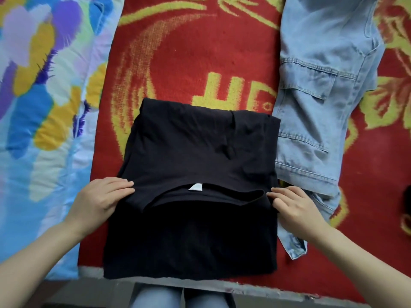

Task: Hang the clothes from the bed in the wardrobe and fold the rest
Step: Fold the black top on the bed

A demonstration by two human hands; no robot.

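A black T-shirt (195,156) lies partly folded on the red bed blanket (189,63), its collar and white label (195,187) facing me. My left hand (103,196) pinches the shirt's left edge beside the collar. At the right edge beside the collar, my right hand (295,207) pinches the fabric too. The shirt's near part hangs over the bed's front edge. Light blue jeans (322,90) lie spread out to the right of the shirt, touching its right side.
A quilt (44,96) with blue, yellow and purple patches covers the left of the bed. The bed's front edge (266,290) runs across the bottom, with my knees in blue trousers (155,296) below it. A dark object (407,201) shows at the far right.
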